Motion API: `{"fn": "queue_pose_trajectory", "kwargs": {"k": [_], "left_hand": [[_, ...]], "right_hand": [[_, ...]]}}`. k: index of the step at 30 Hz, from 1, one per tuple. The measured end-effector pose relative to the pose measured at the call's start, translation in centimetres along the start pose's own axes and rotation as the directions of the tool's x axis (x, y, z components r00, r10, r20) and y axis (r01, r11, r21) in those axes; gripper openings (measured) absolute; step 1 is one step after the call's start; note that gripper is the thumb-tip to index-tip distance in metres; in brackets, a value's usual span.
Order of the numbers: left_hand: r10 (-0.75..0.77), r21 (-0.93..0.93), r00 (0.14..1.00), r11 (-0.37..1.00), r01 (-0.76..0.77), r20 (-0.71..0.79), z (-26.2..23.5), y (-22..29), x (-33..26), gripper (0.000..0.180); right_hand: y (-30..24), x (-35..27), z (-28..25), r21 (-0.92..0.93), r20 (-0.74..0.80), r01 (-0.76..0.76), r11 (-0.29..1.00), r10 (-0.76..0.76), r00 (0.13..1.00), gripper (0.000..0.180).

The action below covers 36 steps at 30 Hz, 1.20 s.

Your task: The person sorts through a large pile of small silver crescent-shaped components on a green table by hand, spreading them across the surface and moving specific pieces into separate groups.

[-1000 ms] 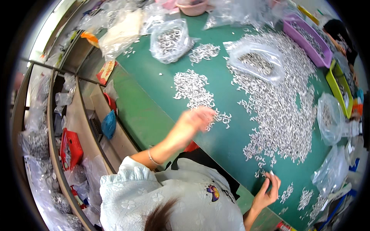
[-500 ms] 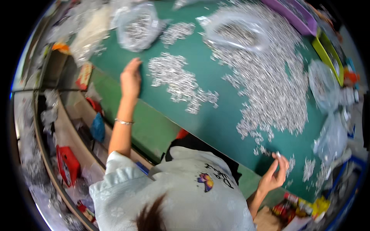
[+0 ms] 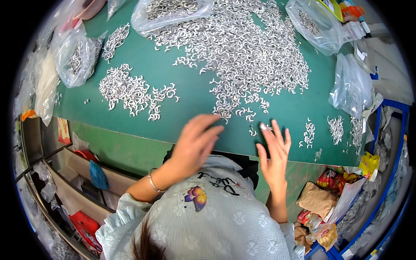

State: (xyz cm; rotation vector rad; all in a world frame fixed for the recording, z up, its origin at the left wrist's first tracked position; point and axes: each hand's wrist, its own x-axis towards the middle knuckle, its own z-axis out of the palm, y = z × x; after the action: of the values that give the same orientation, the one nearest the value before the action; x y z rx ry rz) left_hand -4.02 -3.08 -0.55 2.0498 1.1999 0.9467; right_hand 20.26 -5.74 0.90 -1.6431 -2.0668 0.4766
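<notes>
Green table [image 3: 173, 99] big, tilts toward near edge

Big pile of small silver hooks [image 3: 242, 47] far, middle; smaller pile [image 3: 130, 91] left

Left hand [image 3: 195, 141] flat, fingers spread, holds nothing, near pile edge

Right hand [image 3: 274, 151] open, spread, empty, beside few loose hooks [image 3: 252, 130]

Quick swipe could push hooks off near edge; sharp tips might poke fingers

Pale mint short-sleeved top with embossed flowers and a butterfly print [image 3: 196, 196]; thin silver bangle [image 3: 154, 183] at left wrist.
</notes>
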Motion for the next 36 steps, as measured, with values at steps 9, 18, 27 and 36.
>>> {"fn": "queue_pose_trajectory", "kwargs": {"k": [9,18,27,36], "left_hand": [[0.105,0.126,0.989,0.985,-0.118,0.103,5.8,1.3,3.6,0.03],[-0.016,0.156,1.0,0.988,0.019,-0.017,4.5,1.7,3.5,0.024],[-0.003,0.092,0.999,0.996,0.007,-0.037,3.5,1.5,3.0,0.024],[-0.01,0.106,1.0,0.994,0.008,0.023,3.6,1.3,2.9,0.027]], "right_hand": [[1.3,0.0,0.5,0.027,-0.046,-0.055,0.998,0.056,0.997,0.045],[1.2,1.7,0.6,0.123,-0.11,0.016,0.992,-0.003,0.994,0.05],[1.0,2.5,0.3,0.074,0.045,0.05,0.996,-0.053,0.998,0.044],[1.0,1.1,0.5,0.181,-0.022,0.023,0.983,-0.019,1.0,0.04]]}}
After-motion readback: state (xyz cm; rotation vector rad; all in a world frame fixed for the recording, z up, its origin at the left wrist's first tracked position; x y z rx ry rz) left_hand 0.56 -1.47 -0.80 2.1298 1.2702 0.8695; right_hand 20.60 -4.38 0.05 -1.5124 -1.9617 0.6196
